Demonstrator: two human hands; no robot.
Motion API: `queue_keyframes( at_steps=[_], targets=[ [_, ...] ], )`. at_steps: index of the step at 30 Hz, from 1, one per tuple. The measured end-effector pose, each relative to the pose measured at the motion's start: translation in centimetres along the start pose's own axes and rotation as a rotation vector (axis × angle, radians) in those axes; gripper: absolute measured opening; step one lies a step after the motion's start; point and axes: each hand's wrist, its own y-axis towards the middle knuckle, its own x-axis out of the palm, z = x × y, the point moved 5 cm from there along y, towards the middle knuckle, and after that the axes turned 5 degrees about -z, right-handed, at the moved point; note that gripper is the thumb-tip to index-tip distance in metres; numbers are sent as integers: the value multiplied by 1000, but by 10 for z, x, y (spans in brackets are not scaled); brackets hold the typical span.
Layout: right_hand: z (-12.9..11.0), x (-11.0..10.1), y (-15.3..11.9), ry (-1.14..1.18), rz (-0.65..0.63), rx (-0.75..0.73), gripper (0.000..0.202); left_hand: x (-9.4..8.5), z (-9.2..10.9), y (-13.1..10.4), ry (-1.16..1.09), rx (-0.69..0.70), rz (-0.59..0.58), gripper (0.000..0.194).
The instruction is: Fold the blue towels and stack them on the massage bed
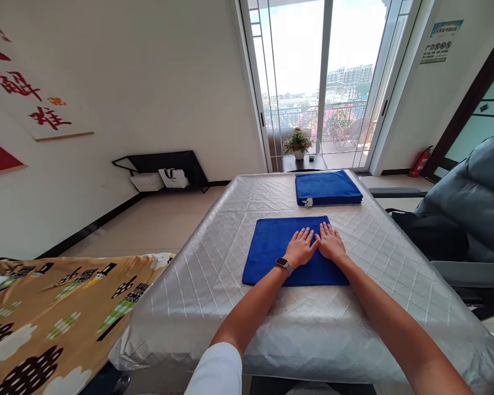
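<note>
A blue towel (267, 249) lies spread flat on the silver quilted table cover (206, 258). My left hand (301, 247), with a smartwatch (284, 264) on its wrist, rests palm down on the towel right of its middle. Close beside it, my right hand (331, 241) presses flat near the towel's right edge. Both hands have their fingers stretched out, and the thumbs almost meet. Beyond them sits a neat stack of blue towels (328, 187) with a white tag at its near left corner.
A grey padded armchair (473, 192) stands along the right side. To the left is a bed or couch with a patterned tan cloth (86, 307). Behind the table, a potted plant (298, 144) stands on a small dark table before the glass sliding door.
</note>
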Motion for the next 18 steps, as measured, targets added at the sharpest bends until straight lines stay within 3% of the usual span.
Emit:
queue_keyframes(
  at_steps=[3,8,11,14,18],
  targets=[
    [0,-1,0,20,7,11,70,2,-21,-13,-15,-87,-59,70],
    [0,1,0,33,-1,24,71,-13,-98,-66,22,-333,-75,79],
    [1,2,1,29,-3,29,71,-18,-130,-98,33,-422,-78,81],
    [0,1,3,26,-11,33,71,-19,-140,-113,28,-439,-84,82],
    [1,-3,-7,4,-23,46,69,-20,-136,-115,23,-447,-78,82]
  ],
)
